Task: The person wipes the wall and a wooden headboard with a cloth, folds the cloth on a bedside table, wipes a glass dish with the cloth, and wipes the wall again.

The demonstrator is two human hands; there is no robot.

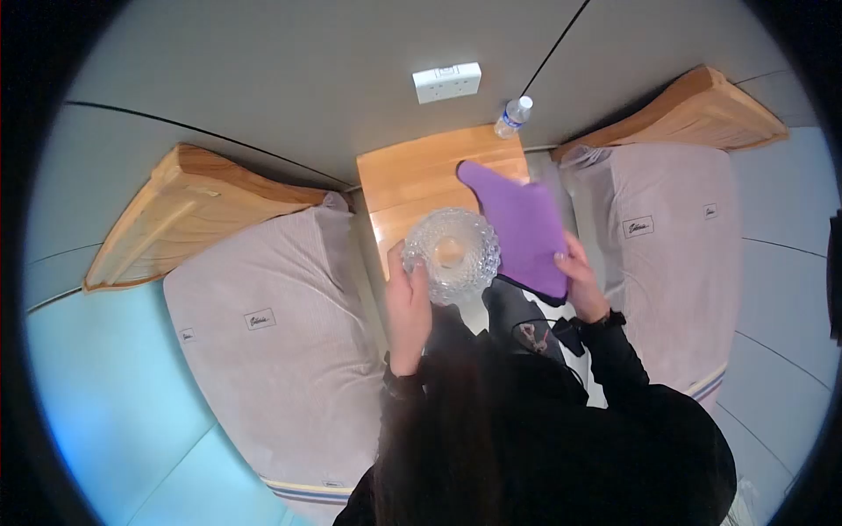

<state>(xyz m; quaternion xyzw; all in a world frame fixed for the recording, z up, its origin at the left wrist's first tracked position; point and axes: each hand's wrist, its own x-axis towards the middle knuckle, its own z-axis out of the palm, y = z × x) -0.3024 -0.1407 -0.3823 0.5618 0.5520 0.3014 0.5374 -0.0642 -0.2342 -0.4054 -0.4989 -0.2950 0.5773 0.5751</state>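
Sleeping area: two beds with pale pinkish-grey covers and wooden headboards, one at left [272, 355] and one at right [680, 254].
Support surface: light-brown wooden table [408, 180], between the beds, against the grey wall.
Fabric: flat purple fabric piece with dark edging [524, 230], spread from above the table toward the right hand [586, 279].
Glassware: round, clear, textured glass bowl [474, 276], at the near side of the table, just beside the fabric; contact with the tabletop cannot be confirmed.
Left hand [410, 307]: closed on the bowl's left side, thumb over the rim.
Right hand: pinches the near right edge of the fabric, thumb on top.
Small items: clear plastic bottle with white cap [513, 117] at the far right corner of the table; white rectangular wall socket [447, 82] above.
Hazard, bowl: tilt or drop is possible, since only one side is gripped and smooth glass may slip under the thumb.
Hazard, edge: a knock against the table edge could chip the glass if the bowl is lowered off-centre.
Hazard, bottle: a wide sweep of the fabric's far end could topple it.
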